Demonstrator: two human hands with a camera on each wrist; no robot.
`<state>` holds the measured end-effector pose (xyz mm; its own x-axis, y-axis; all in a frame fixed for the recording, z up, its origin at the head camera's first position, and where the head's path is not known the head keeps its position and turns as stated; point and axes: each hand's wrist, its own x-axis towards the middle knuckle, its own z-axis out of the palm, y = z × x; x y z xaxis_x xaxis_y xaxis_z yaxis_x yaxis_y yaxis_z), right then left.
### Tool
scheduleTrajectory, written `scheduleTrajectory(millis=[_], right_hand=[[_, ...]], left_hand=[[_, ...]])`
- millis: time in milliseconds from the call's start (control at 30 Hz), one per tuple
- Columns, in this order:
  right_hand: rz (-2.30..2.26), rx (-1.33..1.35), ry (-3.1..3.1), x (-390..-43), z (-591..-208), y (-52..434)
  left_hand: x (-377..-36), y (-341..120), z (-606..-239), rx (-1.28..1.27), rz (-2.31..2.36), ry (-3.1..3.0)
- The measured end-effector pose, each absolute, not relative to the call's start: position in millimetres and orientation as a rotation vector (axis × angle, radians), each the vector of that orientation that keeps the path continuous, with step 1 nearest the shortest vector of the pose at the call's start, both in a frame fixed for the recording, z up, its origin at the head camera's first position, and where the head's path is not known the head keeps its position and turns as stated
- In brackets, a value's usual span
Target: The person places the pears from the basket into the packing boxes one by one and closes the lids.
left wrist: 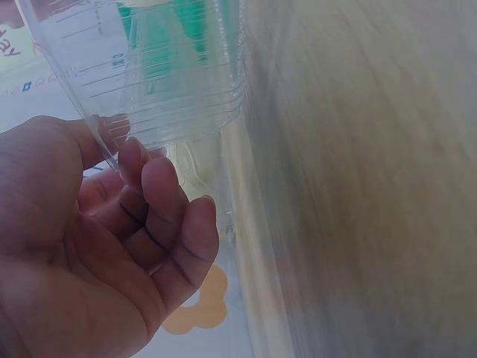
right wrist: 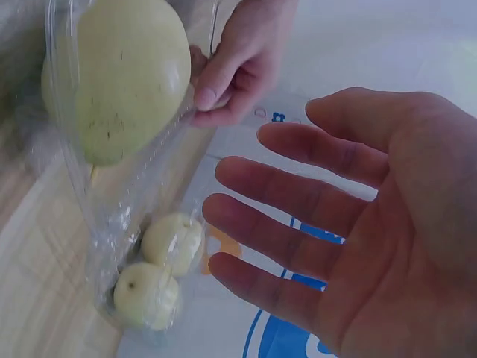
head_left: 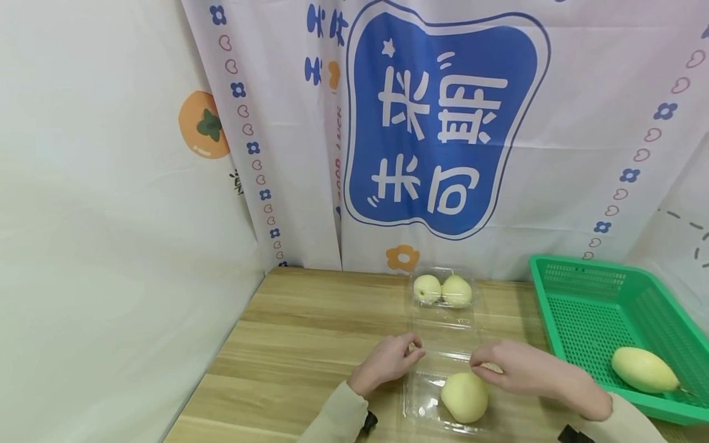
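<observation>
**Both hands at the near clear fruit box, one pear inside**

The left hand's fingers (left wrist: 168,216) are curled, and thumb and fingertips pinch the thin edge of the near plastic box (head_left: 426,403), which the left wrist view shows rising past the knuckles. The left hand (head_left: 388,363) sits at that box's left rim. The right hand (head_left: 517,369) lies at the box's far right edge; in the right wrist view its fingers (right wrist: 298,186) are spread and straight, palm open, gripping nothing, though the head view suggests the fingertips touch the rim or lid.

Inside the box, between the two hands and a little nearer the person, lies a large pale pear (head_left: 464,397). Farther back on the wooden surface (head_left: 310,332) stands a second clear box (head_left: 443,295) with two small pears (head_left: 442,290) side by side. To the right is a green basket (head_left: 587,307) holding one long yellow-green fruit (head_left: 644,370).

By my judgement the step in hand is working the near box's lid with the pear already seated. Whether it is being closed or opened cannot be told. The next move calls for the right fingers to take a hold on the flimsy rim opposite the left pinch, so both sides move evenly and the pear does not roll.
</observation>
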<state>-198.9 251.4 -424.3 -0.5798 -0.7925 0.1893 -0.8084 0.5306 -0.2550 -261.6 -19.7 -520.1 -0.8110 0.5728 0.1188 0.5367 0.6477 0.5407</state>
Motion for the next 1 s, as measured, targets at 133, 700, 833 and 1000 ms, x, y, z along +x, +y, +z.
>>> scheduleTrajectory(millis=[133,700,833,1000], right_hand=[[0.495,1.374,-2.704,-202,-420,262],[0.579,1.184,-2.823,-220,-406,302],[0.582,1.099,-2.850,-221,-403,309],[0.599,1.015,-2.891,-222,-400,318]], left_hand=[[-261,-20,-519,0.948,0.877,2.802],[-262,-20,-517,0.905,0.925,2.764],[-262,-21,-518,0.910,0.920,2.774],[-262,-22,-518,0.907,0.922,2.769]])
